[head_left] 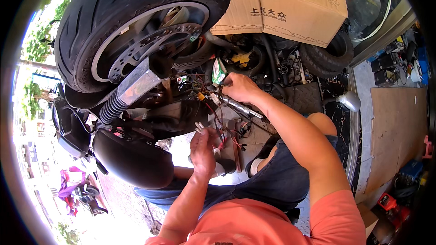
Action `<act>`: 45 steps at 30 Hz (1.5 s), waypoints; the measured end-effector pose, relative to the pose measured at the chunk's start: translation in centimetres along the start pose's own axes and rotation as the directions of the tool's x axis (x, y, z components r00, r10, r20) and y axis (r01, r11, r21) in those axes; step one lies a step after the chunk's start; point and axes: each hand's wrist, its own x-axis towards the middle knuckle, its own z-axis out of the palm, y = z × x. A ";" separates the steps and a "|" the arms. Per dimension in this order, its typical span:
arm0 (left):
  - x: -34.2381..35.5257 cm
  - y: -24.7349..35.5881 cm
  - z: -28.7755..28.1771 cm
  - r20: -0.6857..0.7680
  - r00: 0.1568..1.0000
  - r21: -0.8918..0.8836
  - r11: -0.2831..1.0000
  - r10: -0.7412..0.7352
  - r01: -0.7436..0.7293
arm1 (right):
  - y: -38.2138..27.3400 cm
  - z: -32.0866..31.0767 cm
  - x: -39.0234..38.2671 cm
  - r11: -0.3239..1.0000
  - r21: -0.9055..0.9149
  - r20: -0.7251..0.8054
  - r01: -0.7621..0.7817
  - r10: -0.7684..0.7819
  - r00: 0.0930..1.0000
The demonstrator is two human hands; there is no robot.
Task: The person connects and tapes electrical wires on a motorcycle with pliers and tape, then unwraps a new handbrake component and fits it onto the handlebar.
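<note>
My left hand (202, 150) is raised above the floor, thumb and fingers pinching two small white pieces (200, 127). They look like short plugs, but their exact kind is unclear. Farther forward and to the right, my right hand (241, 88) reaches into a tangle of wires, fingers closed; whatever is between the fingertips is hidden. By its fingertips stands a green and white carton (219, 72). A white wire connector (215, 98) and an orange-yellow connector (200, 95) lie just left of it. Below the right hand rests a silver rod-shaped metal part (243, 108).
A motorcycle wheel with a brake disc (136, 56) looms at upper left, above a silver tube with a ribbed boot (129, 90) and a dark rounded fender (131, 159). Behind the wires are a large cardboard box (286, 11) and a tyre (329, 56).
</note>
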 end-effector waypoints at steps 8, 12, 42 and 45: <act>0.0 -0.2 0.6 0.049 0.999 -0.042 0.999 -0.025 0.027 | -2.0 -1.7 -2.4 0.980 -0.186 0.158 -0.076 0.106 0.982; -0.1 -0.6 0.6 0.072 0.997 -0.016 1.000 0.020 -0.019 | -2.7 -1.3 -4.0 0.939 -0.334 -0.138 0.087 -0.140 0.980; -0.7 -0.3 0.9 0.057 0.991 -0.081 0.990 0.120 -0.115 | -2.4 1.3 -2.9 0.701 0.625 0.464 -0.342 0.018 0.885; -0.7 -0.6 0.5 0.055 0.990 -0.105 0.987 0.127 -0.121 | -2.6 1.0 -2.7 0.713 0.625 0.447 -0.318 0.007 0.895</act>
